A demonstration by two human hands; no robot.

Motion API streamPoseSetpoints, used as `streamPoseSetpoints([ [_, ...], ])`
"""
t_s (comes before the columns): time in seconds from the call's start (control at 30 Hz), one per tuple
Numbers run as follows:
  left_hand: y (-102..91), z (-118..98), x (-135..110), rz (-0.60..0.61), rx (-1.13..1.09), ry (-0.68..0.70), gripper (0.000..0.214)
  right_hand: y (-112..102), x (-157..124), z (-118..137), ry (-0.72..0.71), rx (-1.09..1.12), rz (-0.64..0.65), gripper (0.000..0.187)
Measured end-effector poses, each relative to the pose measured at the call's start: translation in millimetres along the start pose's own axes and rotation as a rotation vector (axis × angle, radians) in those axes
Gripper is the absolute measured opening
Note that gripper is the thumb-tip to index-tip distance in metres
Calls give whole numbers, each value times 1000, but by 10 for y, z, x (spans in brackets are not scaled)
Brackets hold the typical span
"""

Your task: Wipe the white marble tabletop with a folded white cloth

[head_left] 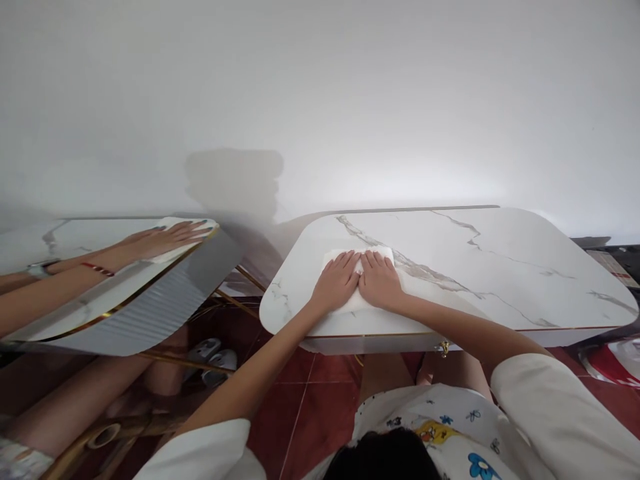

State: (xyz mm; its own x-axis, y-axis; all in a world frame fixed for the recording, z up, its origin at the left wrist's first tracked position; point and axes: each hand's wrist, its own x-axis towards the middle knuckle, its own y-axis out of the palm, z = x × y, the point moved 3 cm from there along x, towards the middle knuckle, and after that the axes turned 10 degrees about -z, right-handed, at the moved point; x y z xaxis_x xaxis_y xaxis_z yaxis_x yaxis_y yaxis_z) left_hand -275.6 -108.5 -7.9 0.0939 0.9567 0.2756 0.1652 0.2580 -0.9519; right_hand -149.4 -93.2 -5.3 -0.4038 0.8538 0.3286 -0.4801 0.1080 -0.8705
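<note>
My left hand (337, 280) and my right hand (379, 279) lie side by side, palms down and fingers stretched flat, on a white folded cloth (350, 257). The cloth rests near the left front part of a white marble-patterned table (500, 267) with a thin gold edge. Both hands press on the cloth and touch each other at the thumbs. Neither hand grips anything.
To the left stands a second marble table (150, 303) with a ribbed side. Another person's hand (167, 237) and forearm lie flat on it, with a watch and a red bracelet. A plain white wall is behind. Red floor tiles (300, 393) and slippers (215, 357) lie below.
</note>
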Motion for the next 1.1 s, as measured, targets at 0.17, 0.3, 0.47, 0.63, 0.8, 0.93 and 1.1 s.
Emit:
streamPoseSetpoints([
  [0.17,-60,-45,-241,-44,27,-27,59,-44,-171,98,-47,40,35,59],
  [0.3,-51,-62,-406,-103,46,-37,59,-62,-276,135,-87,51,64,60],
  [0.47,-71,-174,-580,-111,57,-85,59,-101,-411,124,-129,89,80,60],
  [0.63,-68,-389,-693,-125,68,-178,59,-192,-518,30,-171,125,120,60],
  [0.8,-1,-557,-664,-187,87,-245,59,-272,-455,-124,-259,134,157,59],
  [0.93,49,-561,-473,-188,103,-239,58,-251,-273,-256,-322,110,151,58],
  [1.1,148,-382,-19,-160,61,-122,57,-148,85,-419,-304,58,62,55],
])
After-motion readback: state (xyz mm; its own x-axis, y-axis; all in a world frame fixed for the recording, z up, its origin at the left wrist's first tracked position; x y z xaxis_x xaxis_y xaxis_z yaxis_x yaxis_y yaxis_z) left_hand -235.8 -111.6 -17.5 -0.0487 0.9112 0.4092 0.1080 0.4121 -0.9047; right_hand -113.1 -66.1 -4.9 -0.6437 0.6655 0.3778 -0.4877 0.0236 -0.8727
